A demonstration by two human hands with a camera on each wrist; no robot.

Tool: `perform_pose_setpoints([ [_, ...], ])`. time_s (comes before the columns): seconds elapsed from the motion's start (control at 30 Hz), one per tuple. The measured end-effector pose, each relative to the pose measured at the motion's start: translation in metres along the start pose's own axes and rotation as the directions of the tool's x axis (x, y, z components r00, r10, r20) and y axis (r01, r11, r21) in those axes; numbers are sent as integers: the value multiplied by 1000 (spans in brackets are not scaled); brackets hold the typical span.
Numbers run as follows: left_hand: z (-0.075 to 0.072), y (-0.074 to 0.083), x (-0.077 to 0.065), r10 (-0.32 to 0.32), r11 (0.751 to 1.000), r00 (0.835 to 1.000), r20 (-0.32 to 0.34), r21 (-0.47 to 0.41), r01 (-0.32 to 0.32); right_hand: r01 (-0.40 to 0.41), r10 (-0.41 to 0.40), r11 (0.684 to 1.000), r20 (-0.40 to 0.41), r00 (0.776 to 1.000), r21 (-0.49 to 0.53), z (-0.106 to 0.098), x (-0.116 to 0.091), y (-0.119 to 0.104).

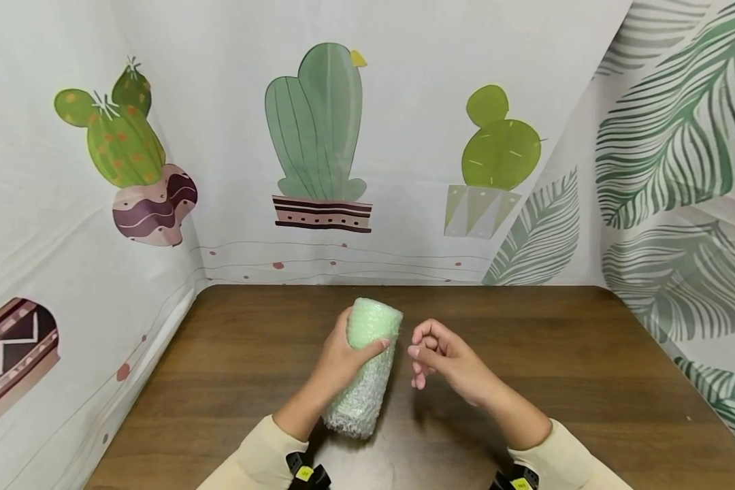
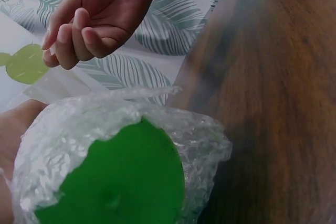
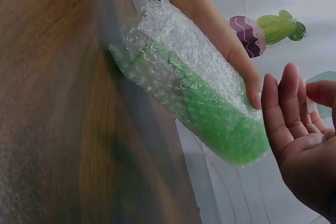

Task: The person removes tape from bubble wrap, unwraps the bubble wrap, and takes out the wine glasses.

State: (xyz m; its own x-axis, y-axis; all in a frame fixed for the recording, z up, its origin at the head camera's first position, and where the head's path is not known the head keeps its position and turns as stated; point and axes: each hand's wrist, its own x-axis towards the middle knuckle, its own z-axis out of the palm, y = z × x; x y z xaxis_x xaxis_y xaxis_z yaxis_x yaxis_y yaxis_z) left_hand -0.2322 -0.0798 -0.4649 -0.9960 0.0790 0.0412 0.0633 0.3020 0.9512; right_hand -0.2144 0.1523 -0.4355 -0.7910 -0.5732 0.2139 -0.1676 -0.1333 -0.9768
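Observation:
A green cylinder wrapped in clear bubble wrap (image 1: 367,371) leans tilted over the table, its lower end close to the wood. My left hand (image 1: 343,354) grips it near the upper end, thumb across the front and fingers behind, hidden by the wrap. The left wrist view shows its flat green end (image 2: 126,177), with loose wrap (image 2: 202,140) standing around the rim. My right hand (image 1: 444,357) is raised just right of the cylinder, apart from it, fingers curled and thumb near the index fingertip. Whether a small clear scrap sits between those fingertips I cannot tell.
The brown wooden table (image 1: 233,381) spreads beneath both hands. Behind it hangs a white cloth (image 1: 404,82) printed with cacti, and a leaf-printed cloth (image 1: 667,156) hangs at the right. Black straps with yellow tags (image 1: 306,473) sit at both wrists over cream sleeves.

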Motion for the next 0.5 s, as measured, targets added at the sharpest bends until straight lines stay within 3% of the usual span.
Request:
perform_pose_setpoints([
  [0.27, -2, -5, 6, -77, 990, 995, 56, -115, 83, -16, 15, 999, -25, 1000, -32, -1, 0, 1],
  [0.5, 0, -12, 5, -111, 966, 970, 215, -206, 156, 19, -23, 989, -24, 999, -144, -2, 0, 0],
])
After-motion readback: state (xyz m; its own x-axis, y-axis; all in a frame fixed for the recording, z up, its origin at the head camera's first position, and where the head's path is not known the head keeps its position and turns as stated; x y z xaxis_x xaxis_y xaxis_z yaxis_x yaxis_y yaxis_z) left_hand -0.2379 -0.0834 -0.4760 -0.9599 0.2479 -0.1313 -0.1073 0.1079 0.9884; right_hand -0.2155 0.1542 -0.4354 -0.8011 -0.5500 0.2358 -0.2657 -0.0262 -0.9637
